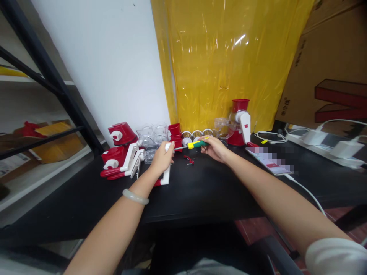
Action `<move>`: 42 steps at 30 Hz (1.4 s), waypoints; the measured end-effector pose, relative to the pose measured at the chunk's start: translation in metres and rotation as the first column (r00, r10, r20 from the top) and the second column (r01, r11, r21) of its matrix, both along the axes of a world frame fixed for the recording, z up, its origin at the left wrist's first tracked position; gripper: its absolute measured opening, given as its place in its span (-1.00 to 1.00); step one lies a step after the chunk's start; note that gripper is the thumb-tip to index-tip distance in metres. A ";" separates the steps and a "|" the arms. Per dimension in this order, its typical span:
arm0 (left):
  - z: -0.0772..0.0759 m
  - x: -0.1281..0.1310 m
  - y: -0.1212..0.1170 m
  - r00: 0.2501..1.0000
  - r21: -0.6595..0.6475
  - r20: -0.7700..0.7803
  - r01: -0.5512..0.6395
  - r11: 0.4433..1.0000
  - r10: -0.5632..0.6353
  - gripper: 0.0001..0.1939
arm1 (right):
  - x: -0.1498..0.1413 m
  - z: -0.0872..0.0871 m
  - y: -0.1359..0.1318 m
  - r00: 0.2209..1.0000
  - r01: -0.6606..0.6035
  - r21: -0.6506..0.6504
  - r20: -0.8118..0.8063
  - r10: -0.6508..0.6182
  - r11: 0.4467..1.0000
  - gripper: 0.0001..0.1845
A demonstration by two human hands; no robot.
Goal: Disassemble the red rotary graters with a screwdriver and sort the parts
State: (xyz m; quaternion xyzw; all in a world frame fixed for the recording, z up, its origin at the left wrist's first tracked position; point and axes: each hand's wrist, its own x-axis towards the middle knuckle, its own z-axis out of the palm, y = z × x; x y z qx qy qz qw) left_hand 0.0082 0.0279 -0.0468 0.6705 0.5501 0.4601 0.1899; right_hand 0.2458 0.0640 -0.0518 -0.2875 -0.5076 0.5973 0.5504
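Note:
My right hand (213, 148) is closed around the yellow and green handle of a screwdriver (197, 144). Its shaft points left, and the tip meets a white plastic part under my left fingers. My left hand (162, 158) grips this white crank handle (166, 176), whose lower arm and red grip show below the palm. How the tip sits in the part is too small to tell. Between the hands, small red pieces (189, 160) and a few tiny screws lie on the black table (200, 198).
At left are red grater bodies (123, 133) and more white cranks (132, 160). Clear plastic cups (151, 133), a red hopper (174, 131) and metal drums (197, 136) line the back. An assembled grater (241, 122), a phone (269, 160) with cable, and a power strip (323, 147) are at right.

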 end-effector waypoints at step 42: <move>0.007 0.011 -0.004 0.974 -0.192 0.227 0.034 0.981 0.010 -0.69 | 0.004 -0.009 0.006 0.861 0.161 0.202 0.450 -0.238 0.966 -0.46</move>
